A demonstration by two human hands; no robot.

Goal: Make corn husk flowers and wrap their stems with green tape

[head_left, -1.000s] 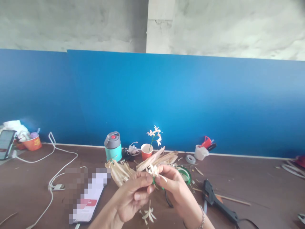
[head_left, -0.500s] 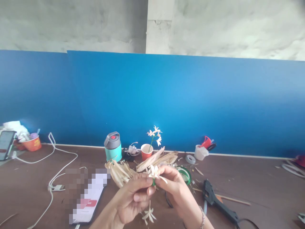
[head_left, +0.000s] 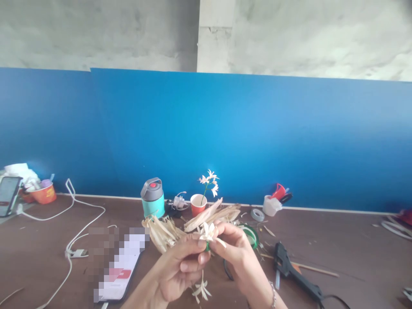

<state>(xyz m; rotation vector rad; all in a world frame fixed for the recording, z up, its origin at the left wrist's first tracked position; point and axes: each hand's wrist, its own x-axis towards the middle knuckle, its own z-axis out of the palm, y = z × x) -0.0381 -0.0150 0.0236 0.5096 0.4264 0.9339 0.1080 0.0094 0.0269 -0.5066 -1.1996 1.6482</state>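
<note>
Over the brown table [head_left: 354, 253], both my hands pinch a small handmade white flower [head_left: 207, 232] with a green-wrapped base. My left hand [head_left: 180, 268] grips it from the left, fingers closed on the green stem. My right hand [head_left: 236, 253], a bracelet at its wrist, holds the stem from the right with pinched fingers. A second white flower [head_left: 201, 290] hangs below my left hand. Dried husk strips [head_left: 162, 231] lie just behind my hands.
A teal bottle [head_left: 152, 197], an orange cup holding a flower sprig [head_left: 198, 203], green tape roll [head_left: 251, 235], grey tape roll [head_left: 257, 214] and a black glue gun [head_left: 291, 270] surround the hands. A phone [head_left: 119, 270] and white cables [head_left: 74, 231] lie left.
My hands barely moved; the flower between my fingers has turned slightly and sits a little higher than one second ago.
</note>
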